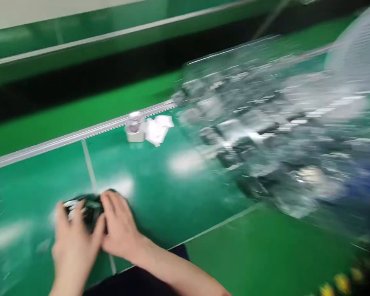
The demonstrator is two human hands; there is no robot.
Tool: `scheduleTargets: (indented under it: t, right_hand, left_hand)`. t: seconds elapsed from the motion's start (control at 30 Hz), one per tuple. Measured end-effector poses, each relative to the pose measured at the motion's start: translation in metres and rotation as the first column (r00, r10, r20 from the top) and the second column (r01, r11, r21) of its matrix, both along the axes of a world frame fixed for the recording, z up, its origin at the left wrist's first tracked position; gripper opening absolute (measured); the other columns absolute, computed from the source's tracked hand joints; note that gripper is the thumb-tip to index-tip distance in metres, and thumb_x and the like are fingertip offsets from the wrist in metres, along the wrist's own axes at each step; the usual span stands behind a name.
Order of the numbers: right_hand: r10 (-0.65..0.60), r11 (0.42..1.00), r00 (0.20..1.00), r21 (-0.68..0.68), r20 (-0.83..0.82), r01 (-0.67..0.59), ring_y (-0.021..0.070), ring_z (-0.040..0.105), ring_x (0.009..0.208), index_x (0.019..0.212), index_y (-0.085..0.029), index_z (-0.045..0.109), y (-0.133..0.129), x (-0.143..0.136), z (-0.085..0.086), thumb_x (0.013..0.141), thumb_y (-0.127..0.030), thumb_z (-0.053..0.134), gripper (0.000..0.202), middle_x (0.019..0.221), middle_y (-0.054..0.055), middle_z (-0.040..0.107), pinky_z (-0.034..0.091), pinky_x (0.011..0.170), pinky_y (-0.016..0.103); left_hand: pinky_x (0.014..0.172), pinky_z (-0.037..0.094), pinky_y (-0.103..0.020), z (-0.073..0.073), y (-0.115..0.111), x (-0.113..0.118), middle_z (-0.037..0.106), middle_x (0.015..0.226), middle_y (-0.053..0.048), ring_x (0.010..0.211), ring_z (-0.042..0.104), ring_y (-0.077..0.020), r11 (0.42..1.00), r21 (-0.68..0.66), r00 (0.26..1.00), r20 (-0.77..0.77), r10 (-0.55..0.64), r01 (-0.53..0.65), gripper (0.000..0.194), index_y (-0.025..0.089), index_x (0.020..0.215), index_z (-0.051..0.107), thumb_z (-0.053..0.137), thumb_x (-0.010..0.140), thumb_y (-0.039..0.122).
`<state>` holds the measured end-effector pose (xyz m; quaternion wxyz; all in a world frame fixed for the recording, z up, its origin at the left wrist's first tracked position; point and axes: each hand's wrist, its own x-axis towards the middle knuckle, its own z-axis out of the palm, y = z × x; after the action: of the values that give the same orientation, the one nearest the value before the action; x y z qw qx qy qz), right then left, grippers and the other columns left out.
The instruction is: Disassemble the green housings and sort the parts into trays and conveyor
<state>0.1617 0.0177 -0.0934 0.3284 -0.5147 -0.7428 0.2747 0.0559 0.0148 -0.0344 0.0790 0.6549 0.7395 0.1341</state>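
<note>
A dark, glossy object point(91, 211) lies on the green tabletop point(160, 193) at the lower left; its kind is not clear through the blur. My left hand point(77, 238) grips its near left side, fingers bent over the top. From the right, my right hand point(120, 224) closes round the same object, its fingers curled over the edge. Much of the object is hidden under both hands.
A roll of tape point(135, 128) stands by the table's metal edge strip point(64, 142), with crumpled white paper point(158, 129) beside it. To the right spreads a large blurred heap of clear plastic bags point(253, 131). Yellow spots point(342, 283) show at the bottom right.
</note>
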Motion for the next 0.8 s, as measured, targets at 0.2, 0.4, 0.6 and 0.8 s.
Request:
scheduleTargets:
  t: [0.2,0.4,0.6,0.8]
  right_hand:
    - [-0.021,0.999,0.983,0.041,-0.180,0.029,0.0306,0.059,0.115,0.136,-0.016,0.039,0.009,0.006,-0.014,0.088,-0.038,0.058,0.056,0.122,0.017,0.060,0.054,0.093,0.050]
    - [0.039,0.999,0.995,0.019,-0.093,-0.037,0.0310,0.060,0.115,0.132,-0.018,0.044,0.014,0.032,-0.013,0.089,-0.045,0.060,0.054,0.121,0.016,0.062,0.056,0.091,0.050]
    - [0.022,0.993,0.999,0.115,-0.042,-0.017,0.0323,0.063,0.111,0.127,-0.017,0.048,0.019,0.026,-0.017,0.087,-0.050,0.062,0.054,0.116,0.017,0.065,0.057,0.087,0.050]
    - [0.026,0.986,0.999,0.166,-0.024,-0.021,0.0312,0.063,0.109,0.125,-0.015,0.049,0.023,0.022,-0.015,0.086,-0.048,0.063,0.053,0.112,0.017,0.066,0.056,0.089,0.049]
  left_hand:
    - [0.065,0.061,-0.044,0.013,-0.024,-0.017,0.022,0.157,-0.024,0.123,0.055,-0.0420,0.995,-0.098,0.996,-0.081,-0.029,0.021,0.079,0.023,0.150,0.026,0.060,0.085,0.050]
    - [0.112,0.040,-0.049,-0.016,-0.002,-0.083,0.049,0.145,-0.013,0.136,0.045,-0.0295,0.979,0.142,0.851,0.486,-0.200,0.148,0.060,0.027,0.144,0.040,0.060,0.088,0.037]
    - [0.116,0.035,-0.043,-0.063,0.046,-0.094,0.054,0.141,-0.010,0.134,0.048,-0.0263,0.964,0.252,0.426,0.865,-0.266,0.089,0.054,0.025,0.137,0.050,0.063,0.086,0.038]
    - [0.097,0.048,-0.036,-0.059,0.070,-0.080,0.070,0.117,-0.008,0.112,0.063,-0.0223,0.965,0.160,0.317,0.922,-0.220,0.206,0.029,0.022,0.113,0.067,0.063,0.086,0.033]
